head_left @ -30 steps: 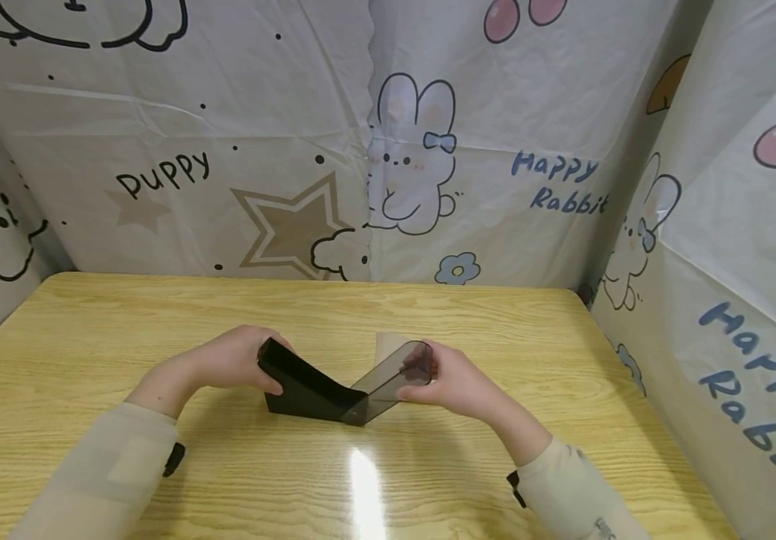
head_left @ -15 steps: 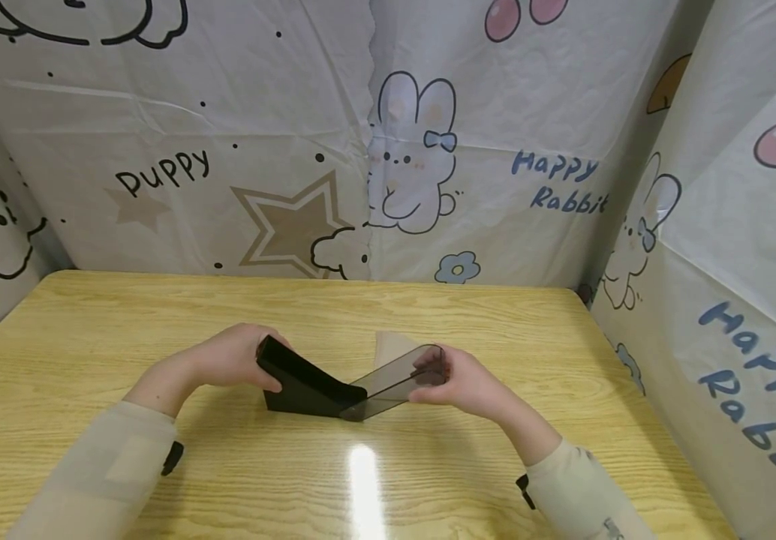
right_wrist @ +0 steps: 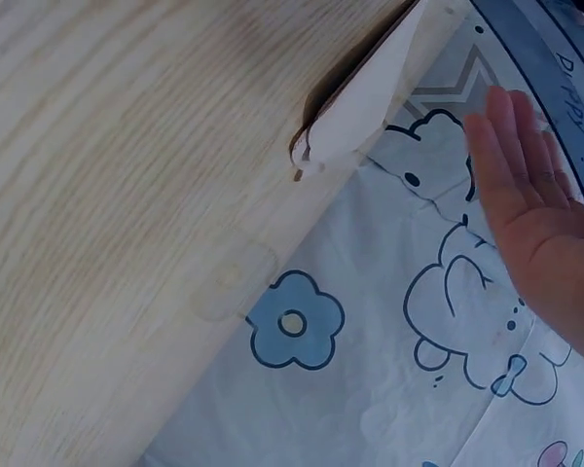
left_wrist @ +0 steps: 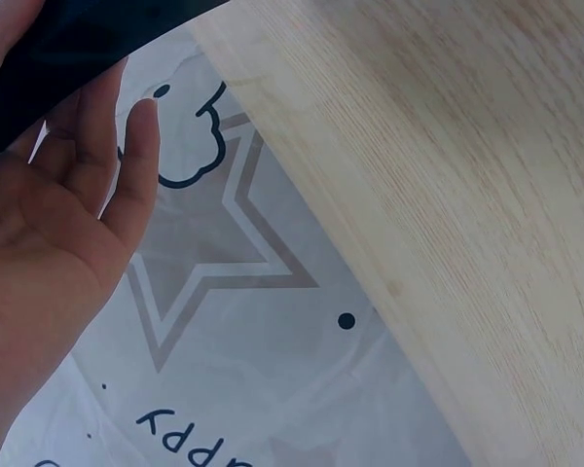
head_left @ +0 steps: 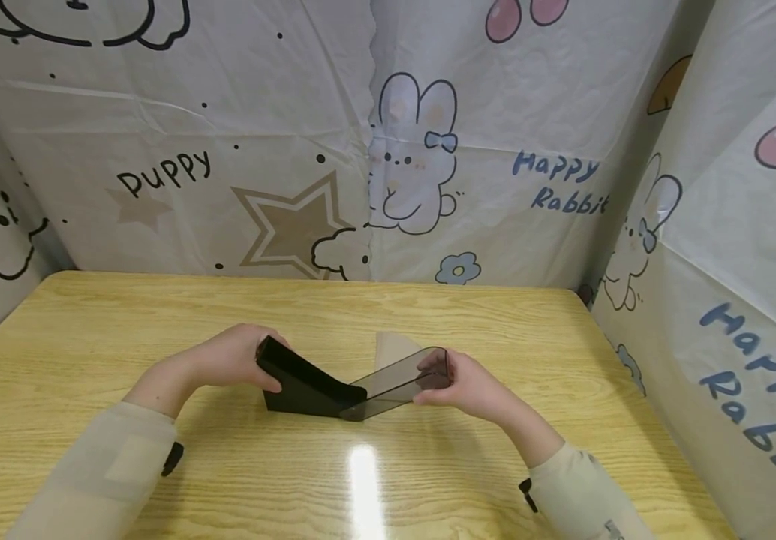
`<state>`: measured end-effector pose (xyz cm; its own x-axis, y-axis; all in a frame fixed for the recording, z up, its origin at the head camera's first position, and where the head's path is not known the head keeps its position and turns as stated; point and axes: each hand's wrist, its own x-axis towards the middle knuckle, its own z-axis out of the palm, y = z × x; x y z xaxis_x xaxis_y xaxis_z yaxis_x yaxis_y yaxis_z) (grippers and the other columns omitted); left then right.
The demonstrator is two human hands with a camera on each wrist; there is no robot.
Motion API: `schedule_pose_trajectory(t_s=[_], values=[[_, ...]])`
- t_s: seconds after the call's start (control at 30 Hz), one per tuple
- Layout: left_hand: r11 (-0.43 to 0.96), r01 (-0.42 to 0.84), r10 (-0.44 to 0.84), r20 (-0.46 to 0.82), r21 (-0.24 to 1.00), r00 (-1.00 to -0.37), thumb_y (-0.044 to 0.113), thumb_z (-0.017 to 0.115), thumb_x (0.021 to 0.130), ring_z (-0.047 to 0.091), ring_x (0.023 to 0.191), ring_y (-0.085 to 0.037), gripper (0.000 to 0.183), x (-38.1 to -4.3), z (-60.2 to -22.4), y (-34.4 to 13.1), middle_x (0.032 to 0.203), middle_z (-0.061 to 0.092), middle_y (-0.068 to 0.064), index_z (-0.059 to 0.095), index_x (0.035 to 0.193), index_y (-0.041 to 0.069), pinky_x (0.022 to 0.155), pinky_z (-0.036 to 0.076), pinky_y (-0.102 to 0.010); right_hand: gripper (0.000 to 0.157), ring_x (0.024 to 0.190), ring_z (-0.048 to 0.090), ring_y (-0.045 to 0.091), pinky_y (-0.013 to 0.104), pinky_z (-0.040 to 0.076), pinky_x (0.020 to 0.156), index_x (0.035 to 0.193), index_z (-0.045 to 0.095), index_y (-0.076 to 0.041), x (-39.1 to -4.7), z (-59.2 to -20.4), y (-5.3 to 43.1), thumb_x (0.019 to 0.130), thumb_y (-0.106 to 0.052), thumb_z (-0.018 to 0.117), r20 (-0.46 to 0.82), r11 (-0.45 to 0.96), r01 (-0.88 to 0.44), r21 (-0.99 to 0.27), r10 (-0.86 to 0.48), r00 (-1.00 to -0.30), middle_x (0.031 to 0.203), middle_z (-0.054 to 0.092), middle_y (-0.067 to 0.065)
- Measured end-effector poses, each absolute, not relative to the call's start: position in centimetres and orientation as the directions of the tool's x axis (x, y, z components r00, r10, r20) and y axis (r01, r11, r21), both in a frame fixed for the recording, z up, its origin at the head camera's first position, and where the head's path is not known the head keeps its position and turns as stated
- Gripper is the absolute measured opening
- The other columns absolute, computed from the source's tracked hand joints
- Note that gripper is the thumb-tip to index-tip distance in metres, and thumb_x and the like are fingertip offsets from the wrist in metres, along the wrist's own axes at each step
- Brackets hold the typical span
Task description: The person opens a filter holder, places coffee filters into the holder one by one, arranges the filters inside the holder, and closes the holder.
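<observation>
In the head view a black wedge-shaped case (head_left: 307, 386) sits mid-table, its tall end on the left. A smoky see-through lid (head_left: 388, 386) joins its low right end and slants up to the right. My left hand (head_left: 236, 356) grips the tall end, thumb on the near side. My right hand (head_left: 462, 382) holds the lid's raised end, thumb in front and fingers seen through the plastic. The left wrist view has the dark case (left_wrist: 68, 58) between thumb and fingers. In the right wrist view the lid (right_wrist: 545, 58) runs along the fingers.
Behind the lid lies a pale beige piece (head_left: 393, 346) on the wooden table (head_left: 158, 315); in the right wrist view it shows a white face with a brown edge. Printed cloth (head_left: 280, 112) hangs along the table's back, left and right sides.
My right hand has shifted a little right, and the lid has swung lower, spreading wider from the case. Over the last half second it moved only slightly. My left hand and the case stay put.
</observation>
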<state>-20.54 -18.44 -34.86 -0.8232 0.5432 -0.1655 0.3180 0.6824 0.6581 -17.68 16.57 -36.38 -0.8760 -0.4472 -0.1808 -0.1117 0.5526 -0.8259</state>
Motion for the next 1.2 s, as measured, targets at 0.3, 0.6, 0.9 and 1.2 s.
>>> schedule_pose_trajectory(t_s=[0.3, 0.6, 0.9, 1.2], values=[[0.694, 0.308, 0.534, -0.177, 0.651, -0.827, 0.023, 0.081, 0.071, 0.06, 0.092, -0.016, 0.046, -20.4, -34.8, -18.5, 0.108, 0.065, -0.006, 0.064, 0.111, 0.007, 0.079, 0.049, -0.036, 0.048, 0.101, 0.06, 0.031, 0.042, 0.048, 0.088, 0.112, 0.059, 0.004, -19.2, -37.8, 15.7, 0.075, -0.019, 0.078, -0.109, 0.849, -0.237, -0.472, -0.323, -0.94, 0.105, 0.064, 0.017], [0.675, 0.315, 0.551, -0.171, 0.668, -0.817, 0.021, 0.081, 0.071, 0.059, 0.088, -0.014, 0.041, -20.5, -35.0, -18.4, 0.105, 0.066, -0.004, 0.065, 0.107, 0.008, 0.076, 0.049, -0.032, 0.04, 0.083, 0.057, 0.024, 0.039, 0.048, 0.07, 0.098, 0.062, -0.002, -21.6, -37.9, 13.9, 0.074, -0.029, 0.077, -0.223, 0.949, -0.023, -0.313, -0.098, -0.97, 0.095, 0.064, 0.013], [0.674, 0.305, 0.541, -0.168, 0.673, -0.824, 0.019, 0.081, 0.071, 0.06, 0.089, -0.014, 0.039, -20.7, -35.1, -18.5, 0.104, 0.066, -0.005, 0.066, 0.105, 0.009, 0.076, 0.048, -0.032, 0.053, 0.083, 0.058, 0.023, 0.035, 0.049, 0.072, 0.1, 0.058, 0.002, -25.4, -41.6, 17.1, 0.071, -0.037, 0.079, -0.203, 0.905, -0.078, -0.418, -0.176, -0.963, 0.096, 0.064, 0.014], [0.674, 0.302, 0.539, -0.169, 0.674, -0.825, 0.018, 0.081, 0.071, 0.059, 0.087, -0.013, 0.039, -20.6, -35.1, -18.7, 0.103, 0.067, -0.004, 0.066, 0.105, 0.008, 0.076, 0.048, -0.031, 0.013, 0.066, 0.05, 0.017, 0.024, 0.037, 0.055, 0.08, 0.064, -0.004, -24.7, -40.1, 17.2, 0.082, 0.002, 0.052, -0.197, 0.902, 0.083, -0.425, -0.002, -0.98, 0.079, 0.063, 0.007]])
